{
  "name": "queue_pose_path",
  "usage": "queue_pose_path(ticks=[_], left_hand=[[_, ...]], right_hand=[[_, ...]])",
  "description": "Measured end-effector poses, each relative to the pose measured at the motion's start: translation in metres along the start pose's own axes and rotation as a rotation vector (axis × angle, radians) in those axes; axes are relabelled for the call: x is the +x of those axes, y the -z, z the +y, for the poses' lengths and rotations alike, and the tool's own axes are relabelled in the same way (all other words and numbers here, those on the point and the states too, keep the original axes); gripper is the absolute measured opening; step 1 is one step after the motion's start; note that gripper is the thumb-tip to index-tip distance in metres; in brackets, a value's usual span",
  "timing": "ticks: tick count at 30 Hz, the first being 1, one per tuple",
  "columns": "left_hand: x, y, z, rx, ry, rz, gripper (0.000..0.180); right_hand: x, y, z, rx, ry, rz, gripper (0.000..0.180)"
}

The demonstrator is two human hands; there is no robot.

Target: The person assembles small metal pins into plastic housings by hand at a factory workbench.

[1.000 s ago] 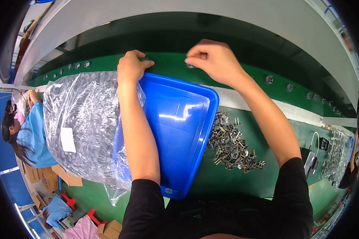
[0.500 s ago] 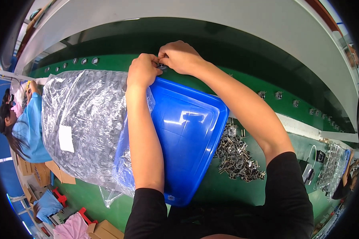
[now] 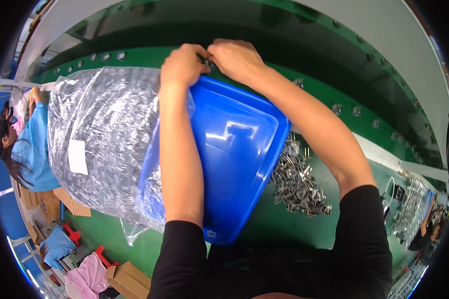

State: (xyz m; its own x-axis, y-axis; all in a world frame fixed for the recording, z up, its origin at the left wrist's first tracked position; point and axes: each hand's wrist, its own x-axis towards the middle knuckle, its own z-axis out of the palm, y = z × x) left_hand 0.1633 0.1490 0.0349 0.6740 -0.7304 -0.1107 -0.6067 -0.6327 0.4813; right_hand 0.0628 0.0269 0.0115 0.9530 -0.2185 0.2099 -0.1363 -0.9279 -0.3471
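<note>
Both arms reach over a blue plastic tray [image 3: 229, 172] to the green belt-like surface [image 3: 157, 54] beyond it. My left hand [image 3: 183, 66] is closed with thumb and fingers around a small dark metal part [image 3: 208, 63]. Close against it, my right hand [image 3: 238, 61] is curled in a pinch at the same part; what its fingertips hold is hidden. A big clear plastic bag [image 3: 105, 134] full of small grey parts lies beside my left forearm, overlapping the tray's left side. Right of the tray is a heap of small metal parts with pins [image 3: 302, 184].
Similar small parts [image 3: 356, 111] stand spaced along the green surface on both sides. A person in blue [image 3: 32, 154] works at the far left. Cardboard boxes [image 3: 129, 279] lie at the lower left. A clear bag of parts [image 3: 411, 209] lies at the right.
My view has shifted a little, so the tray, bag and heap sit higher in the picture. Both hands remain together at the small part, with the right hand slightly turned.
</note>
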Motion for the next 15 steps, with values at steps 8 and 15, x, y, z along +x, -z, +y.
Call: queue_pose_path(ticks=[8,15], left_hand=[[0.010,0.007,-0.028,-0.100,0.012,-0.027,0.049],[-0.011,0.028,-0.014,-0.344,0.132,0.257,0.040]], right_hand=[[-0.113,0.121,-0.016,0.044,-0.246,-0.119,0.024],[-0.246,0.113,-0.030,0.119,-0.740,-0.109,0.025]])
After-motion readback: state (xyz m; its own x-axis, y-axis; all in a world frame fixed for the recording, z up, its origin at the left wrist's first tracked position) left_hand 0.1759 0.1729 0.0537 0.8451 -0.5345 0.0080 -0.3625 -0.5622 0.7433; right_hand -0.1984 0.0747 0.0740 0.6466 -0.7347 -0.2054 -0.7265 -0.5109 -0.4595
